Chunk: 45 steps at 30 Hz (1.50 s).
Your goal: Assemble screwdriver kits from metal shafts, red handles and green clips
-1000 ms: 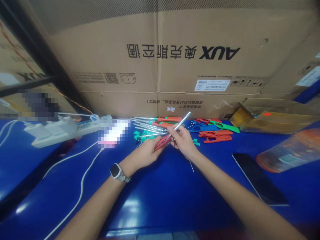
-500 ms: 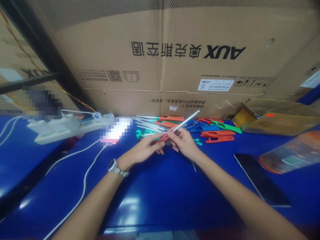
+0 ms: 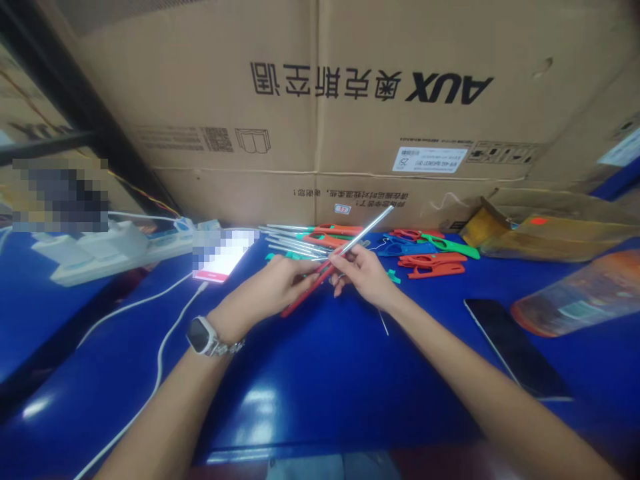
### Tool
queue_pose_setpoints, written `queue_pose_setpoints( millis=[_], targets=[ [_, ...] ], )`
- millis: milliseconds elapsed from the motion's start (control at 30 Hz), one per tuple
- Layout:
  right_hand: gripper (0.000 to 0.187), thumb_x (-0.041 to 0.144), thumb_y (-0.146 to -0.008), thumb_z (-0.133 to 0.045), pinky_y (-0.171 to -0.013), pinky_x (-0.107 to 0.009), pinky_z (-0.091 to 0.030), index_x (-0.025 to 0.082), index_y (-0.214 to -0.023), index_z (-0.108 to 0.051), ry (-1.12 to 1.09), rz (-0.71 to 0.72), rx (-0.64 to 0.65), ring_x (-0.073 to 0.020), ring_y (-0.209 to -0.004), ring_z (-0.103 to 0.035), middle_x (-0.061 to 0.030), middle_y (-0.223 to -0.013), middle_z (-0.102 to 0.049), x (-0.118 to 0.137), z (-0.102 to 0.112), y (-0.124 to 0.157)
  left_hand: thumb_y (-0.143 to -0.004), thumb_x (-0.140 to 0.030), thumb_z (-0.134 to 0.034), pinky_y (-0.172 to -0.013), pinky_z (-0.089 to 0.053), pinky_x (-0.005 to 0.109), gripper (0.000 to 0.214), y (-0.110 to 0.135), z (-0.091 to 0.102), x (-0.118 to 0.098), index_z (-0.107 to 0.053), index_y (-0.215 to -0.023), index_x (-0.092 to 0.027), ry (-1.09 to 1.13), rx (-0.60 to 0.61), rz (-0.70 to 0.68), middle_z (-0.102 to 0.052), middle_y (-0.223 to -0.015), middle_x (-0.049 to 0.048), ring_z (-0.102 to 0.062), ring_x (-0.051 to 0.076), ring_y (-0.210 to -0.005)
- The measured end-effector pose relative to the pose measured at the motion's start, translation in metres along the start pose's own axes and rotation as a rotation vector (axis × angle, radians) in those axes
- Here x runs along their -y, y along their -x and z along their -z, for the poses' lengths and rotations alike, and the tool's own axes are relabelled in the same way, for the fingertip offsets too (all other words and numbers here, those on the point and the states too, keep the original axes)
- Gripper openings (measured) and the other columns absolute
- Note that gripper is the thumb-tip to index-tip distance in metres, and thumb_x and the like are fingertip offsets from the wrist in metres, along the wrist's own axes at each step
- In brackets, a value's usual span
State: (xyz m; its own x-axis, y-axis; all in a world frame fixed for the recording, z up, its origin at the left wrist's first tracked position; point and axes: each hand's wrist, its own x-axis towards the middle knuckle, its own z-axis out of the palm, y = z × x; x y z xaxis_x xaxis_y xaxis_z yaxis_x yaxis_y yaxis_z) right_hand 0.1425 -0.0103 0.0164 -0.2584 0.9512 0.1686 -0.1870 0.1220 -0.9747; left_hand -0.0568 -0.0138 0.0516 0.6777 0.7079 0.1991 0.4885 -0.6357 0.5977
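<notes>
Over the blue table, both my hands are closed on one long-nosed gas lighter (image 3: 301, 300) with a red handle and a silver metal tube pointing up and right. My left hand (image 3: 273, 287) grips the red handle, which sticks out below the fingers. My right hand (image 3: 373, 277) pinches the lighter where the tube meets the handle. A thin wire (image 3: 383, 323) hangs below my right wrist. Behind my hands lie several lighters with orange handles (image 3: 336, 230) and metal tubes. Small green plastic pieces (image 3: 394, 276) lie beside my right hand, and my fingers hide part of the handle.
Red handle shells (image 3: 435, 262), a blue shell (image 3: 407, 248) and a green shell (image 3: 453, 247) lie to the right. Farther right are a dark phone (image 3: 515, 347), a plastic bottle (image 3: 575, 300) and an open carton (image 3: 550, 227). A lit phone (image 3: 215, 275), cable and power strip (image 3: 130, 250) stand left.
My left hand has turned and shifted slightly left, so more of the red handle shows below it and the watch face is visible. The view has shifted slightly.
</notes>
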Motion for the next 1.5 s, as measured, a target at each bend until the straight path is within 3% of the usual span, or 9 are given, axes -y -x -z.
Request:
queue_pose_setpoints(
  millis=[200, 367, 533, 733, 867, 1100, 1500],
  targets=[
    [0.047, 0.052, -0.07, -0.08, -0.047, -0.025, -0.06, 0.016, -0.087, -0.057, -0.016, -0.004, -0.042, -0.0102, -0.047, -0.061, 0.0059, -0.057, -0.062, -0.003, 0.002, -0.001, -0.096, -0.023, -0.044, -0.056, -0.036, 0.022, 0.03, 0.003, -0.003, -0.009, -0.07, -0.111, -0.02, -0.106, 0.003, 0.016, -0.063, -0.067, -0.0011, -0.049, 0.011, -0.052],
    [0.045, 0.054, -0.073, -0.078, -0.044, -0.023, -0.055, 0.018, -0.084, -0.054, 0.012, 0.014, -0.085, -0.0103, -0.04, -0.058, 0.0074, -0.049, -0.06, -0.009, 0.003, -0.001, -0.093, -0.028, -0.054, -0.056, -0.036, 0.023, 0.033, 0.004, -0.011, -0.008, -0.063, -0.124, -0.022, -0.087, -0.011, 0.042, -0.064, -0.07, -0.0024, -0.049, 0.012, -0.054],
    [0.043, 0.054, -0.073, -0.077, -0.034, -0.019, -0.044, 0.019, -0.08, -0.052, 0.04, 0.098, -0.163, -0.0062, -0.032, -0.044, 0.0115, -0.045, -0.05, -0.008, 0.0, -0.001, -0.097, -0.028, -0.049, -0.059, -0.04, 0.022, 0.028, 0.002, -0.015, -0.005, -0.066, -0.117, -0.02, 0.072, -0.013, 0.05, -0.066, -0.075, -0.0017, -0.052, 0.011, -0.058],
    [0.043, 0.055, -0.076, -0.075, -0.028, -0.017, -0.031, 0.021, -0.082, -0.051, 0.011, 0.147, -0.243, -0.004, -0.031, -0.036, 0.0126, -0.046, -0.044, -0.006, -0.004, 0.001, -0.101, -0.041, -0.042, -0.059, -0.045, 0.024, 0.032, -0.002, -0.029, 0.0, -0.061, -0.096, -0.016, 0.21, -0.097, 0.11, -0.068, -0.075, 0.0015, -0.06, 0.013, -0.058],
    [0.041, 0.054, -0.078, -0.074, -0.028, -0.017, -0.032, 0.022, -0.082, -0.049, -0.024, 0.138, -0.224, -0.0043, -0.031, -0.035, 0.0134, -0.047, -0.041, -0.008, -0.004, 0.003, -0.104, -0.041, -0.034, -0.062, -0.044, 0.025, 0.03, -0.004, -0.037, 0.002, -0.053, -0.097, -0.019, 0.017, -0.154, 0.083, -0.068, -0.077, 0.0007, -0.063, 0.015, -0.062],
    [0.041, 0.052, -0.077, -0.075, -0.029, -0.018, -0.037, 0.021, -0.084, -0.05, 0.025, 0.155, -0.288, -0.0055, -0.035, -0.043, 0.01, -0.056, -0.051, -0.012, -0.005, 0.004, -0.105, -0.042, -0.028, -0.055, -0.038, 0.027, 0.032, -0.003, -0.037, -0.004, -0.051, -0.106, -0.021, -0.475, -0.18, 0.139, -0.072, -0.09, 0.0046, -0.07, 0.024, -0.075],
    [0.043, 0.053, -0.074, -0.077, -0.031, -0.019, -0.043, 0.02, -0.08, -0.05, 0.007, 0.128, -0.304, -0.0082, -0.034, -0.049, 0.009, -0.048, -0.054, -0.014, -0.014, 0.007, -0.105, -0.045, -0.024, -0.055, -0.04, 0.028, 0.039, -0.005, -0.04, -0.003, -0.053, -0.101, -0.019, -0.526, -0.123, 0.18, -0.072, -0.085, 0.0081, -0.069, 0.025, -0.07]
  ],
)
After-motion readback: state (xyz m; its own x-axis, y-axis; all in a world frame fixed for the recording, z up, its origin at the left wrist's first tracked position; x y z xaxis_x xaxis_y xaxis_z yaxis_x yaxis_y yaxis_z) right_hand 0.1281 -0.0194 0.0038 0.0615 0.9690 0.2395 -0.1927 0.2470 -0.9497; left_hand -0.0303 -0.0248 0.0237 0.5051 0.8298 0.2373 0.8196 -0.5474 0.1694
